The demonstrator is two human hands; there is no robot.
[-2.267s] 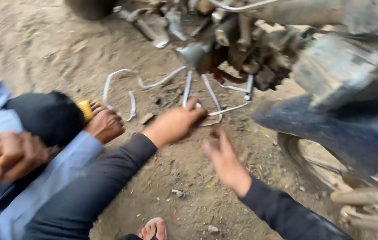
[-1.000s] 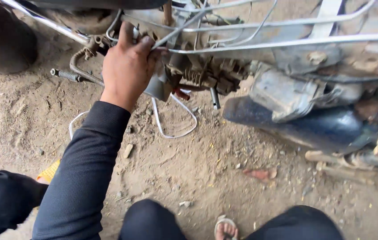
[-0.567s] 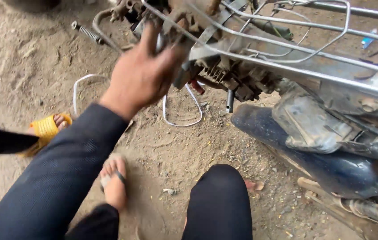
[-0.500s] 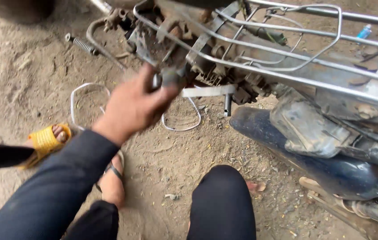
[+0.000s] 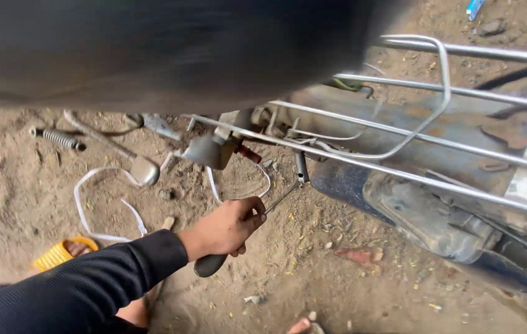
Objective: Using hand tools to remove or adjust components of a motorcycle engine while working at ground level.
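The one camera sits on the person's head and looks down from close up at the dirt ground [image 5: 350, 291] under a motorbike frame [image 5: 399, 133].

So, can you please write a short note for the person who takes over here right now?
Left hand: closed around a dark-handled screwdriver, with its tip up at a short black tube under the motorcycle.
Right hand: out of view.
On the dirt: white strap, coil spring.
Done: the tool is at the part.
Left: cannot tell whether anything is loosened.
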